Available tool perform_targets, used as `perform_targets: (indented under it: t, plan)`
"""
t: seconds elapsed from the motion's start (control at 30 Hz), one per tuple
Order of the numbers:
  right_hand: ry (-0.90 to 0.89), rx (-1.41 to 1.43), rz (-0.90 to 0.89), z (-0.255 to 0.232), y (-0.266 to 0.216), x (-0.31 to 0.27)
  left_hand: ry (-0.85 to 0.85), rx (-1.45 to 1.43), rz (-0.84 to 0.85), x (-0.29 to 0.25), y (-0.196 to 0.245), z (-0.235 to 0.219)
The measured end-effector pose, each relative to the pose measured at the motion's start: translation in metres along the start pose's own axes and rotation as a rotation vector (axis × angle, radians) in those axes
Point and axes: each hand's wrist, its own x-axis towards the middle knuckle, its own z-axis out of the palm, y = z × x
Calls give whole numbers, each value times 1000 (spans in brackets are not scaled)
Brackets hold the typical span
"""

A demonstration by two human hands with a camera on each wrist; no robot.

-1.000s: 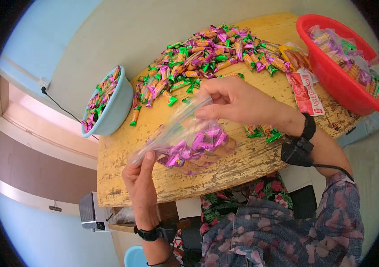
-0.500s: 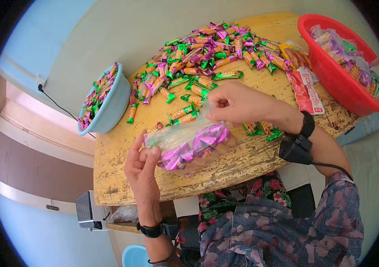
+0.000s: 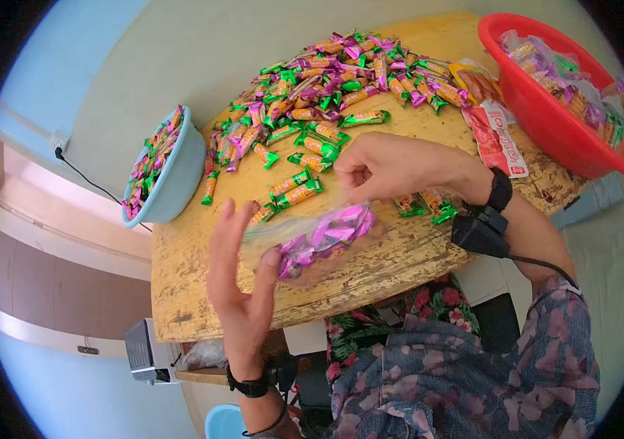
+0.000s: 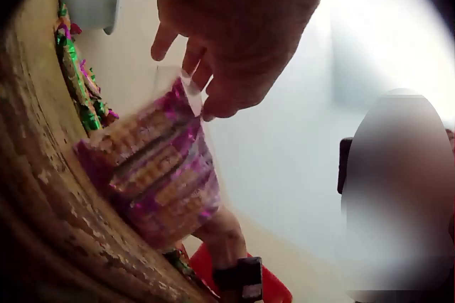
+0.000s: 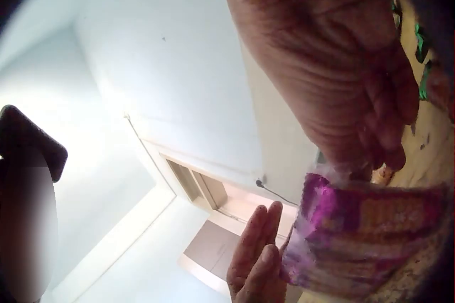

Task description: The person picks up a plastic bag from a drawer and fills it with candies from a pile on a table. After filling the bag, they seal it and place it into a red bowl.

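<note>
A clear zip bag of snack bars in purple-ended wrappers is held over the near part of the table. My right hand pinches its top right corner, fingers curled in. At the other end is my left hand, its fingers straight and spread apart, the thumb at the bag's left side. In the left wrist view, a row of wrapped bars shows through the bag. Beyond the bag lie several loose green-ended bars, and two more sit under my right wrist.
A large heap of wrapped bars covers the back of the worn yellow table. A blue basin of bars stands left. At the right, a red basin holds filled bags, beside a red-and-white packet.
The bag has gone from slanted, its top edge raised, to lying more level and lower. My left fingers have let go of the top edge and spread out; the right hand keeps its corner.
</note>
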Motion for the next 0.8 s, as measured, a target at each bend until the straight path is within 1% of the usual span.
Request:
perform_targets:
  t: [0.1,0.13,0.23,0.33,0.43,0.53,0.63,0.73,0.8]
  plan:
    - [-7,-6,-22,1,-1,0,-109,46,133,11,24,0]
    - [-3,-12,-26,2,-1,-1,-162,-72,96,11,26,4]
    - [41,-121,-74,2,0,0,-333,10,18,15,27,8]
    - [117,-159,-35,5,3,0,-365,17,18,17,16,10]
    - [131,-239,-33,6,7,3,-428,-17,-11,21,19,6]
    - [128,-175,2,6,6,3,-453,-116,-107,21,10,8]
    - [175,-271,11,7,5,2,-467,-200,-182,21,5,9]
    - [403,-341,-127,9,4,4,-462,-334,-282,26,9,5]
    - [489,-135,-108,6,-5,7,-471,-398,-359,30,-2,3]
